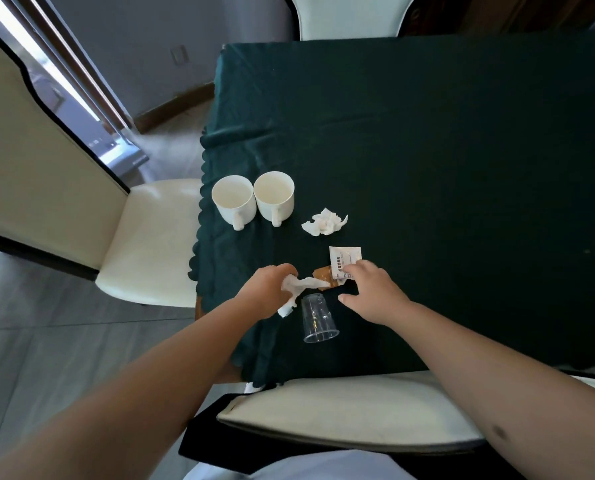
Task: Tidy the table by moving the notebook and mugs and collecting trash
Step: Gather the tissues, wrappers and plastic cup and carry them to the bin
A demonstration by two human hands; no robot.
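Left hand (266, 289) clutches a crumpled tissue (298, 285); right hand (372, 292), fingers loose, touches a white sachet (344, 259) on the tabletop (445, 168).

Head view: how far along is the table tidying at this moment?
Looks done: the two white mugs stand side by side near the table's left edge; no notebook is in view. In hand: the left hand grips a crumpled tissue, while the right hand reaches onto the white packet. Left: the brown wrapper, another tissue wad and the tipped clear plastic cup.
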